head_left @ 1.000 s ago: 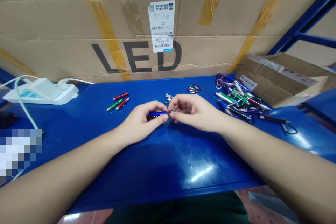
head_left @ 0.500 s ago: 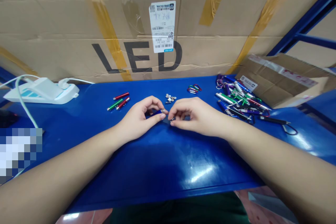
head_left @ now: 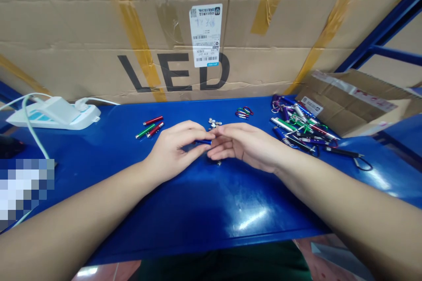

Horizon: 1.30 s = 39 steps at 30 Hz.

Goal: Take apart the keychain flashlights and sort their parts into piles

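Observation:
My left hand (head_left: 174,147) is curled around a slim blue metal tube (head_left: 203,142), probably a pen-shaped laser pointer body, with its end sticking out past the fingertips. My right hand (head_left: 244,145) is almost flat, its fingertips next to that end, and shows nothing in its grip. Beneath it, a tiny silver metal piece (head_left: 219,163) lies on the blue table (head_left: 204,210). Just beyond both hands sits a small cluster of silver button cells (head_left: 214,123).
Three short red and green tubes (head_left: 151,128) lie left of the cells, and small carabiners (head_left: 244,112) to their right. A tangled pile of keychain pointers (head_left: 298,126) lies at right. A white power strip (head_left: 54,114) and a large cardboard carton (head_left: 171,22) stand behind.
My right hand has flattened and no longer pinches the small metal piece, and a small silver piece now lies on the table below it. The blue tube now points more to the right.

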Motion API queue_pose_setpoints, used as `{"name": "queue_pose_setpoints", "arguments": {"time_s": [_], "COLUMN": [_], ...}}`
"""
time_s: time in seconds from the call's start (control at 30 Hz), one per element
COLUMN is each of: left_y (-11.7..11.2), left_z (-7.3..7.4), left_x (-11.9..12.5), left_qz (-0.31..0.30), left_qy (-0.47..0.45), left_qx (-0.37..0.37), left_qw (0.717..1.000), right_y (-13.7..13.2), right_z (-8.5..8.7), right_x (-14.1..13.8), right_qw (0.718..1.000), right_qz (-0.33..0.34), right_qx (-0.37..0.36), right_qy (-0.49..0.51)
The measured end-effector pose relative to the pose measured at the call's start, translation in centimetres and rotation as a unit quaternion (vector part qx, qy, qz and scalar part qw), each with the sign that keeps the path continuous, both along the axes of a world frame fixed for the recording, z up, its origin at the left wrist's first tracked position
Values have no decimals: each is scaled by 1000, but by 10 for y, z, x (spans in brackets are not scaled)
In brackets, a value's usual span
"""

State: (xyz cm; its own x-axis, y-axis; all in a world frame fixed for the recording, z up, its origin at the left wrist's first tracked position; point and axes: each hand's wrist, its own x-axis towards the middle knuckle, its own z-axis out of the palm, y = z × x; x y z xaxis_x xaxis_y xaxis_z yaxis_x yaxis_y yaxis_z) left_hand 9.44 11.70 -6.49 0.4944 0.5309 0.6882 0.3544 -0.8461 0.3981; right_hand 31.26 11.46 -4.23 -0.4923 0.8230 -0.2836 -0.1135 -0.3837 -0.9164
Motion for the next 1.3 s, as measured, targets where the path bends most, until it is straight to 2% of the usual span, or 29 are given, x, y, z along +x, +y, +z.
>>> {"name": "queue_pose_setpoints", "arguments": {"time_s": [0.07,0.17,0.33,0.43,0.67,0.83,0.97,1.07,1.17,1.3], "left_y": [-2,-4,-5,-4,-1,3,6,7,8,10], "left_z": [2,5,7,7,9,9,6,4,2,1], "left_x": [1,3,3,2,-2,-5,-7,-7,-7,-8], "left_qz": [-23,-41,-63,-56,-21,50,83,75,71,79], "left_qy": [26,66,100,104,92,78,53,47,52,53], "left_qx": [43,85,148,174,172,133,97,68,49,26], "left_qw": [998,993,982,978,981,987,990,994,995,995], "right_y": [-3,-6,-5,-3,1,3,14,27,39,45], "right_z": [2,2,-3,-6,-7,-6,-6,-6,-6,-8], "right_x": [-7,-13,-13,-11,-6,0,10,20,30,37], "right_qw": [994,983,980,978,982,995,996,976,951,897], "right_qz": [2,16,10,27,42,33,18,-13,-28,-24], "right_qx": [-103,-175,-187,-187,-166,-84,59,157,222,335], "right_qy": [33,48,74,85,82,42,-70,-147,-213,-288]}}
